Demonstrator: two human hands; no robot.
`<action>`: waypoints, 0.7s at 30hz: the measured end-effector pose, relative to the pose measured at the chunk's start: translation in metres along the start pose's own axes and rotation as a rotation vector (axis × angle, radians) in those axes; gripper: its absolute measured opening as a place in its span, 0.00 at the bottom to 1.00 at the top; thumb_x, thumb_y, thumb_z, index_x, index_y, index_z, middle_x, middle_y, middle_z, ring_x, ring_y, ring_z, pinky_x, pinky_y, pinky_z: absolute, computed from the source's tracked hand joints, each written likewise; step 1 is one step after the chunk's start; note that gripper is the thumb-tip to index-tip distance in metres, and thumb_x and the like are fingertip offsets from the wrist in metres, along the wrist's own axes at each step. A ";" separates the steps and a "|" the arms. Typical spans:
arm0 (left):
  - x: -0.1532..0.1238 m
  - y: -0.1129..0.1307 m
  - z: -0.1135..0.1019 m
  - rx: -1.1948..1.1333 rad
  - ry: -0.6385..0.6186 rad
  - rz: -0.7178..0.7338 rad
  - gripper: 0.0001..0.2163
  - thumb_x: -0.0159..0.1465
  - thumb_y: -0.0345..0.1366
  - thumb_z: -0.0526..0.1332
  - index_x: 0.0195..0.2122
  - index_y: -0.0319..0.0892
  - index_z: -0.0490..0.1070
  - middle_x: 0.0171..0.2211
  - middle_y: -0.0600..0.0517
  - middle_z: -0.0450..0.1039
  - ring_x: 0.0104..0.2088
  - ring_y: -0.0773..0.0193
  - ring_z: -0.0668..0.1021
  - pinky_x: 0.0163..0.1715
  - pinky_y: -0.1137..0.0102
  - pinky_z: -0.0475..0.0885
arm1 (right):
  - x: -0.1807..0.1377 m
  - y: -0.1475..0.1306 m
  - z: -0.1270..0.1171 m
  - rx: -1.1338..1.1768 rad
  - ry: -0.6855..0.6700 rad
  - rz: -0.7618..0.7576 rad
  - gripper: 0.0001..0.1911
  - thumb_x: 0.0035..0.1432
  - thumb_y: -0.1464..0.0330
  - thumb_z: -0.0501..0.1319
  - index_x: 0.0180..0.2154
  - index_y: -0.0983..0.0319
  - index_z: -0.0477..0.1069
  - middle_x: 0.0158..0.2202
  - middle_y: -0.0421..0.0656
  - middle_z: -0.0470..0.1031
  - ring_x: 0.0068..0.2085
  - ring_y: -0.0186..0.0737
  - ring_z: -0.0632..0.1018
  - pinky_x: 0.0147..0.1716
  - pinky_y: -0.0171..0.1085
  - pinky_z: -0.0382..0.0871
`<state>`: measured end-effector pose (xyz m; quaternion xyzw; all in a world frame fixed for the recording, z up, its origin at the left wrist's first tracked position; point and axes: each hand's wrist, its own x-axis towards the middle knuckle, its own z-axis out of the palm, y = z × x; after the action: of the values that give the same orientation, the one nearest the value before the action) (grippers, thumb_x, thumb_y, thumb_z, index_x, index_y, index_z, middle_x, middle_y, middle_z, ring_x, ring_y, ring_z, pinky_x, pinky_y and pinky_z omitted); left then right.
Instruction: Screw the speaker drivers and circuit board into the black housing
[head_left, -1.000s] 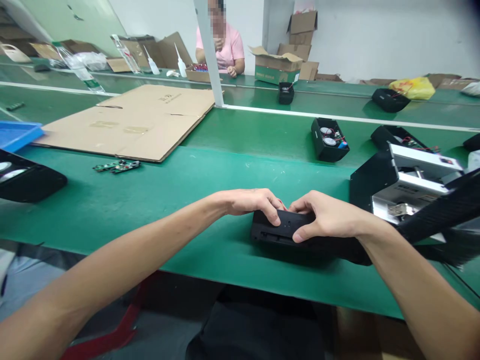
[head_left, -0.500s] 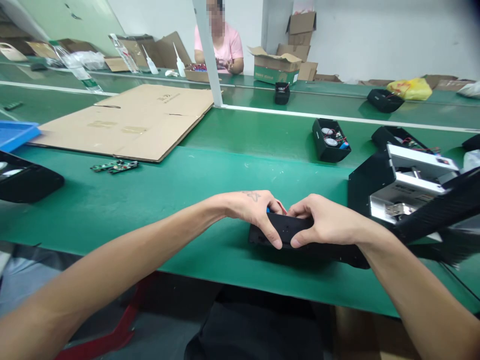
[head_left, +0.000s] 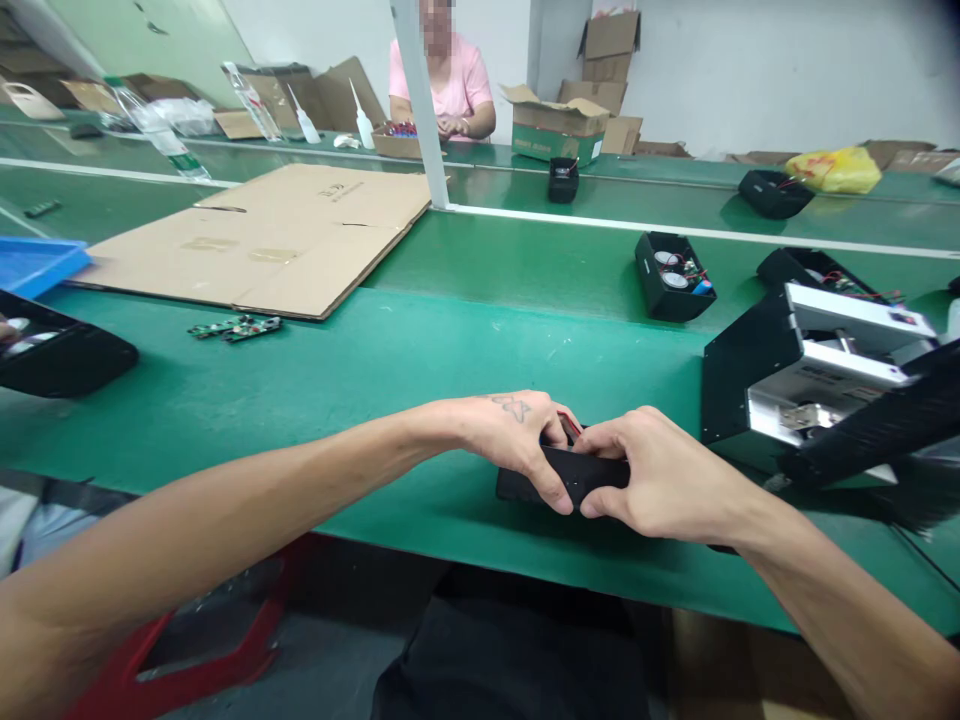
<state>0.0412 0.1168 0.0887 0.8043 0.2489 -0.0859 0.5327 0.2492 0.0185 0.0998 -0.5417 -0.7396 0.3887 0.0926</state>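
Observation:
A black speaker housing [head_left: 525, 487] rests near the front edge of the green table, its side wall towards me. My left hand [head_left: 525, 435] grips this wall, thumb outside and fingers reaching over into the housing. From the other side my right hand [head_left: 652, 470] grips the same wall, its thumb tip close to the left thumb. A bit of red wire [head_left: 568, 428] shows between the hands. What the fingertips touch inside is hidden.
To the right stands a black-and-silver machine [head_left: 757, 385]. Open speaker housings with wires [head_left: 675, 300] sit beyond. Flat cardboard [head_left: 285, 230] and small circuit boards [head_left: 244, 328] lie to the left, beside another black housing [head_left: 75, 355]. A person [head_left: 465, 90] in pink sits opposite.
Both hands have moved slightly down in view, and the near wall of the housing is tilted a little differently. A hand's fingers now show at the left housing.

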 end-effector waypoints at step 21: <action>0.001 -0.009 0.002 -0.043 0.009 0.116 0.16 0.54 0.51 0.82 0.27 0.45 0.85 0.51 0.51 0.80 0.54 0.54 0.80 0.42 0.69 0.73 | 0.002 -0.004 -0.002 -0.036 -0.028 0.028 0.11 0.52 0.64 0.72 0.24 0.58 0.73 0.22 0.33 0.66 0.26 0.34 0.61 0.25 0.41 0.54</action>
<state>0.0382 0.1184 0.0803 0.8061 0.2059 -0.0460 0.5530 0.2465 0.0204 0.1036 -0.5482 -0.7400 0.3840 0.0670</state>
